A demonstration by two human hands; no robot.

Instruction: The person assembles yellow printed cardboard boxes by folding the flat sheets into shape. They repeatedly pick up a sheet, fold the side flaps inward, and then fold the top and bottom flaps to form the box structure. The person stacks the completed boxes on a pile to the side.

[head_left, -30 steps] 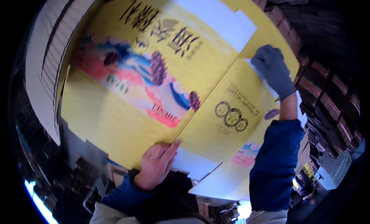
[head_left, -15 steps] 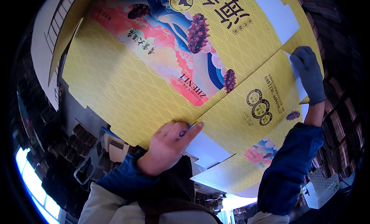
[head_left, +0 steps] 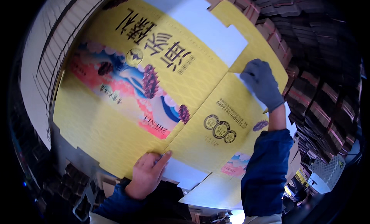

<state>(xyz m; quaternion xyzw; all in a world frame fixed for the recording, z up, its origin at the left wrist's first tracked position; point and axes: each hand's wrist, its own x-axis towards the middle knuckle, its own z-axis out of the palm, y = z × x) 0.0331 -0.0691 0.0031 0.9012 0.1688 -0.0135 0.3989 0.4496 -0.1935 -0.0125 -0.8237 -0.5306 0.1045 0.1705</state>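
A large yellow printed cardboard box blank point(head_left: 101, 141), flat and creased, spreads across most of the view. It carries a pink and blue picture, dark spiky sea cucumbers and black lettering, with white gaps showing between its flaps. My left hand point(head_left: 147, 173), bare, grips its near edge at the crease, thumb on top and the other fingers partly hidden. At the right, my right hand point(head_left: 262, 84) in a grey glove is curled over the sheet's edge beside a slot; its fingertips are hidden.
Beyond the right edge stand many bundled stacks of dark cardboard point(head_left: 312, 104). A white plastic basket point(head_left: 327, 168) sits at the lower right. Along the left runs a pale curved board point(head_left: 34, 89) with dark grid lines. A metal frame point(head_left: 85, 195) stands at the lower left.
The box blank and both hands now appear further left and lower in the view, and more of the lettering and far edge shows. Both hands keep their hold.
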